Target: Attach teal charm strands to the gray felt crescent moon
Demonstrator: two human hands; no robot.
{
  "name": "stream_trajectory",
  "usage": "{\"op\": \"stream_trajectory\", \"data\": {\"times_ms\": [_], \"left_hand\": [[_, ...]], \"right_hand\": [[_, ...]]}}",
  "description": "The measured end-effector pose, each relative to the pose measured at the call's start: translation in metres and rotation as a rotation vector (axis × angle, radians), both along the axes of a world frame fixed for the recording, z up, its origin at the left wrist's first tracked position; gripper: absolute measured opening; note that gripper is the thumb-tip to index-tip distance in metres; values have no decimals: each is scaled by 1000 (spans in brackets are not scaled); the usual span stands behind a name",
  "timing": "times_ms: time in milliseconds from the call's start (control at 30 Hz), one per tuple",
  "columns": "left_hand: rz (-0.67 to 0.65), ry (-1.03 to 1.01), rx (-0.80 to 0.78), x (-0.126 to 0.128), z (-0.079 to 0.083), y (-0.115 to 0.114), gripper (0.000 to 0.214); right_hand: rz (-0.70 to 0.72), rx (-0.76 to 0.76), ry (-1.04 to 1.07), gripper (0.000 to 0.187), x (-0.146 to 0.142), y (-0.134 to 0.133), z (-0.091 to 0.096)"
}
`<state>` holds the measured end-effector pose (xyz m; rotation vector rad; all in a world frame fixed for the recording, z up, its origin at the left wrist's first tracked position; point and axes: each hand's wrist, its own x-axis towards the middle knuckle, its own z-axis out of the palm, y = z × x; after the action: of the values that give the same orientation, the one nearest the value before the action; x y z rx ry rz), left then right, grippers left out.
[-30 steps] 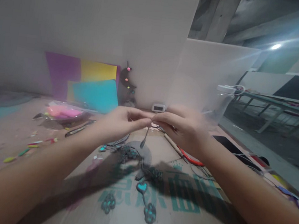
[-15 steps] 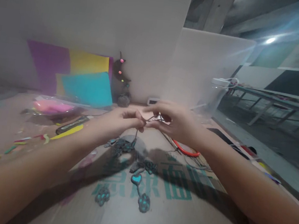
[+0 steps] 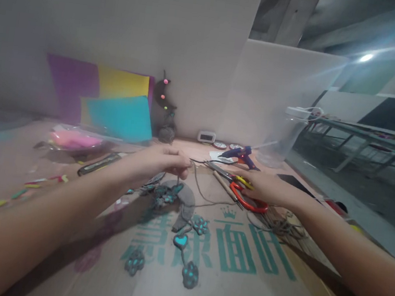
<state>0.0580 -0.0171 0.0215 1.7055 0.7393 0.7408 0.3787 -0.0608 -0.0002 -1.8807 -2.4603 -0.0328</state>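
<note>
My left hand [image 3: 172, 161] is closed in a pinch on a thin grey cord [image 3: 198, 182]. The cord trails right across the cardboard and also hangs down to a dark grey ornament [image 3: 166, 195] with teal spots. My right hand [image 3: 263, 186] has its fingers closed at the red and yellow handles of a pair of scissors [image 3: 230, 175], whose blades point left. Below the left hand lie a grey crescent [image 3: 187, 200], a teal heart charm [image 3: 180, 241] and paw-shaped charms [image 3: 190, 274] joined by cord.
A blue glue gun [image 3: 238, 154] lies behind the scissors, near a small white clock [image 3: 206, 137]. A clear bottle [image 3: 281, 137] stands back right. To the left are a utility knife [image 3: 99, 164], a pink bag [image 3: 75, 139] and coloured sheets [image 3: 118, 115]. A cord bundle [image 3: 278, 224] lies right.
My right hand has left the cord beside my left hand and moved right and down to the scissors. My left hand still pinches the cord. The view has shifted slightly.
</note>
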Motion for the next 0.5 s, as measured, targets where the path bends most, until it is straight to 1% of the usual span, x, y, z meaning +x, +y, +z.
{"op": "stream_trajectory", "data": {"times_ms": [67,167,267,367,433,500], "left_hand": [[-16,5,-7,0,1,-1,17],[-14,15,-6,0,2,-2,19],[-11,18,15,-2,1,0,20],[-5,47,58,-5,0,4,25],[-3,98,115,-7,0,6,30],[-8,123,155,-9,1,8,32]], "right_hand": [[18,39,45,44,1,4,-3],[-36,58,92,46,6,10,-3],[-104,57,97,44,12,15,6],[-138,64,127,46,16,16,20],[-145,96,239,51,16,12,29],[-109,171,439,54,13,3,36]]}}
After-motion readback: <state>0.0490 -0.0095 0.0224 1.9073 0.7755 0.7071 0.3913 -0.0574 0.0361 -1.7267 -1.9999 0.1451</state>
